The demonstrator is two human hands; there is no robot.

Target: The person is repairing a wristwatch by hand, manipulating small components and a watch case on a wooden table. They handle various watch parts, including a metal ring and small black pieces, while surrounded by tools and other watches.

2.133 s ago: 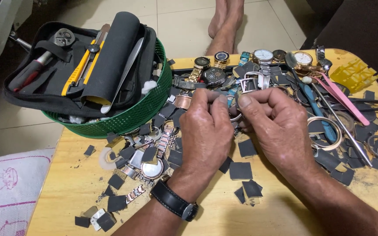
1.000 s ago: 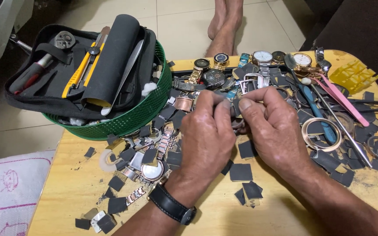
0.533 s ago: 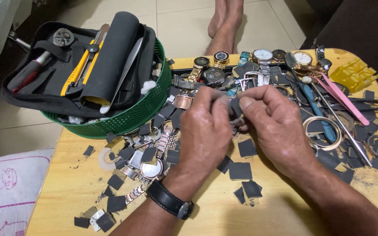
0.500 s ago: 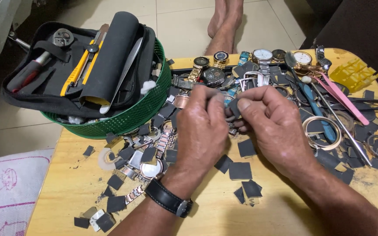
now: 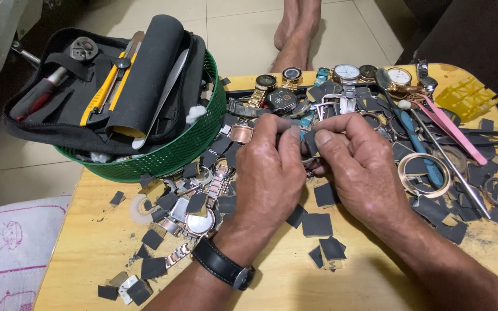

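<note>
A small dark watch part is pinched between the left hand and right hand; if fumbled, it could be lost among the black scraps below.

Watches crowd beyond; bare table lies open near the wrists.

A green basket is seen on the yellow wooden bench. A black pouch with a yellow cutter is held in it. Black squares are scattered about. Pink tweezers and a yellow plastic frame are noted.
</note>
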